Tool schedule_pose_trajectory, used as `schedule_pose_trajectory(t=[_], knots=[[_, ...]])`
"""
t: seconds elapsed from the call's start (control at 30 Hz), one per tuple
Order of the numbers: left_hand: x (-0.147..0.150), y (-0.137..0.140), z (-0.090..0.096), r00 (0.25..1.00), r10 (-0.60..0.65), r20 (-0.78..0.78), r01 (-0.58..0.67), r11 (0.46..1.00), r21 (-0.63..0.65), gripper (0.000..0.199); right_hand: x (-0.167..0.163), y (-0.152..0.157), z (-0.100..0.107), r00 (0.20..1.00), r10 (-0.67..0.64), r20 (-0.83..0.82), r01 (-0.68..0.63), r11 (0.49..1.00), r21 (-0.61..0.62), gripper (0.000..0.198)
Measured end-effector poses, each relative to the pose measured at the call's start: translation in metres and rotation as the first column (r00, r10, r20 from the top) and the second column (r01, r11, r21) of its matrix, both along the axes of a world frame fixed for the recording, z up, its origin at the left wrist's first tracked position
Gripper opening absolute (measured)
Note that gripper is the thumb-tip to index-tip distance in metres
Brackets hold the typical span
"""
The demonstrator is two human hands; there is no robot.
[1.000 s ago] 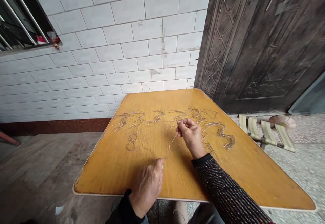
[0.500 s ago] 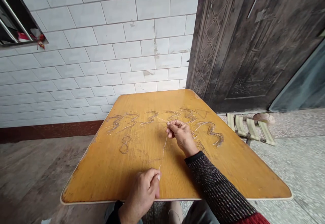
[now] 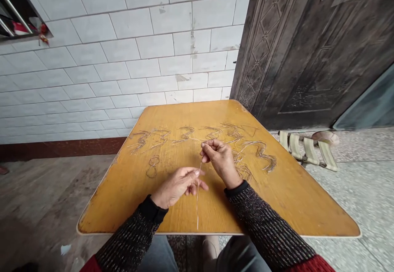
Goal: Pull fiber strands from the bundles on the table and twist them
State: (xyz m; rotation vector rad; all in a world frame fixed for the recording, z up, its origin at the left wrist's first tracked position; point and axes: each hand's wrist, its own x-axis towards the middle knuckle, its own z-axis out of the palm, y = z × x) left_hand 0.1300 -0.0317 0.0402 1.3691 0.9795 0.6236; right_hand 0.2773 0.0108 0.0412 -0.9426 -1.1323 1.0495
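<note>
A thin bent wire (image 3: 197,206) hangs from my right hand (image 3: 220,159), whose thumb and fingertips are pinched around it above the table. One end of the wire slants up to the left past the fingertips; the other dangles near the table's front edge. My left hand (image 3: 181,185) is just below, thumb and index finger closing on the wire while its other fingers stretch out loosely. A figure-eight wire loop (image 3: 152,167) lies to the left. Behind my hands, zigzag wire bundles (image 3: 184,134) are laid in a row, and partly behind my right wrist is a wire coil (image 3: 244,171).
The yellow wooden table (image 3: 123,206) has rounded corners and stands close to a white tiled wall (image 3: 129,50). A dark carved door (image 3: 295,58) is at the right. On the floor there sits a strapped folding stool (image 3: 308,148).
My left hand has let go of the wire's lower end and moved up and forward, close under my right hand. The right hand keeps its pinch. The view has shifted slightly.
</note>
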Motion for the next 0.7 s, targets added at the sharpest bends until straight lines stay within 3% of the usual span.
schedule_pose_trajectory(t=[0.07,0.17,0.53,0.7], knots=[[0.004,-0.003,-0.006,0.993,-0.033,0.115,0.047,0.992,-0.121,0.038,0.002,0.002,-0.001,1.0,-0.009,-0.002,0.009,1.0,-0.01,0.024],[0.005,-0.008,-0.008,0.988,-0.045,0.151,0.055,0.996,-0.065,0.033,0.003,0.003,-0.001,1.0,-0.009,0.005,0.01,1.0,-0.016,0.023],[0.01,-0.029,-0.008,0.983,-0.116,-0.145,0.135,0.982,0.13,0.037,0.004,0.006,-0.005,0.999,-0.001,0.043,0.002,0.999,-0.037,0.02],[0.009,-0.04,-0.011,0.971,-0.154,-0.181,0.185,0.968,0.17,0.037,0.009,0.01,-0.008,0.999,-0.036,0.034,0.038,0.999,-0.039,0.019]])
